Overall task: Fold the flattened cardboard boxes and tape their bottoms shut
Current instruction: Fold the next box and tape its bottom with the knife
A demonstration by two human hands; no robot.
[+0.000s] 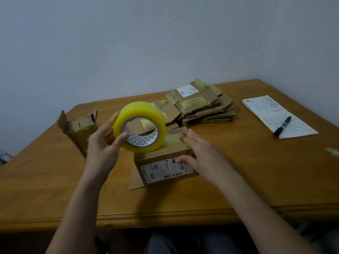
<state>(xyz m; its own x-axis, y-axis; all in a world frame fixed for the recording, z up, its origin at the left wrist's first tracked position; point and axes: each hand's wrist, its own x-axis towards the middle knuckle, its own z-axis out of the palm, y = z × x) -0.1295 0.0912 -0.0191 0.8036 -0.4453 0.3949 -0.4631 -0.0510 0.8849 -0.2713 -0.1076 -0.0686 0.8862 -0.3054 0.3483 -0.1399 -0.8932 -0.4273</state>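
Before you on the table (238,180) sits the folded box (165,162); behind it the flattened boxes (201,105); left, seemingly another box (80,129); right, a pen (282,126) on paper (271,109).

Tape roll (140,126): translucent yellow, core printed grey-and-white triangle pattern. Box (165,163) near front edge of table (238,171): brown cardboard, white label with black barcodes, yellowish tape seen on top. Flattened boxes (200,105) toward back edge: brown, yellowish tape patches, white label. Taped box (80,129) near left edge: brown, yellowish tape. Table: orange-brown wood. Paper (278,116) at right edge: white, dark writing. Pen (282,126): black.
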